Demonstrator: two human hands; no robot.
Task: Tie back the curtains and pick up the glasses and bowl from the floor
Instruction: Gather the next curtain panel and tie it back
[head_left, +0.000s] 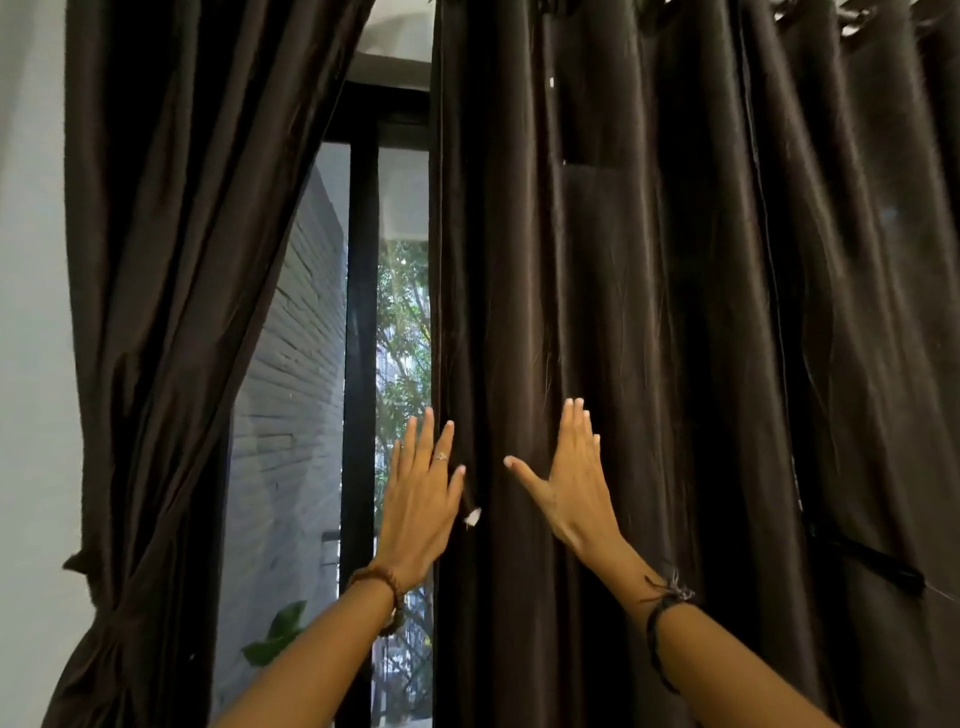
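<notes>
Two dark brown curtains hang before a window. The left curtain (171, 312) is gathered low at the left by a tie-back (104, 605). The right curtain (649, 338) hangs loose and straight. My left hand (421, 499) is flat with straight fingers at the right curtain's inner edge. My right hand (571, 478) lies flat against the same curtain's front, fingers straight and thumb spread. Neither hand holds anything. A dark tie-back cord (872, 564) hangs at the far right. No glasses, bowl or floor are in view.
A black window frame post (361, 338) stands in the gap between the curtains, with a grey brick wall (296, 389) and trees outside. A white wall (31, 364) borders the left curtain. A green leaf (278, 631) shows low in the gap.
</notes>
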